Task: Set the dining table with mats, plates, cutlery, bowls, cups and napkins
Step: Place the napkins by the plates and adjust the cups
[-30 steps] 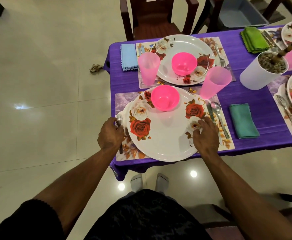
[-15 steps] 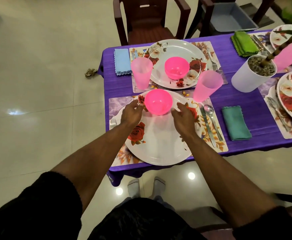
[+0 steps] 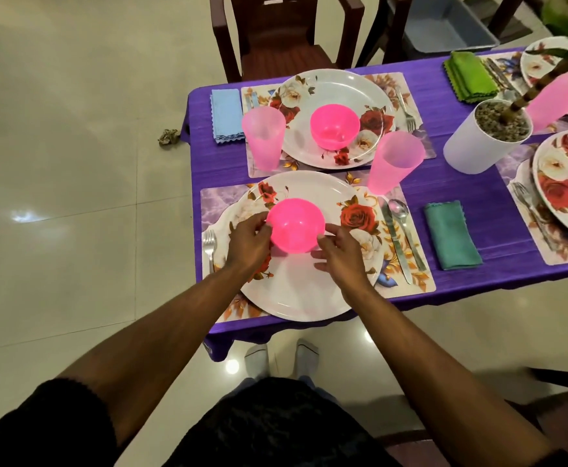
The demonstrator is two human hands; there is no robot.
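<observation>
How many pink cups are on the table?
3: one cup left of the far plate, one between the two near plates, one behind the plant pot. More may be out of view.

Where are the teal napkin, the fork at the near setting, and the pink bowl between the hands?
teal napkin (image 3: pixel 452 234), head view, middle of the folded cloth.
fork (image 3: pixel 209 238), head view, on the tines.
pink bowl (image 3: pixel 296 227), head view, inside of the bowl.

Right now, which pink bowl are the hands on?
The near pink bowl, on the plate closest to the person, between both hands. The far pink bowl sits untouched.
</observation>
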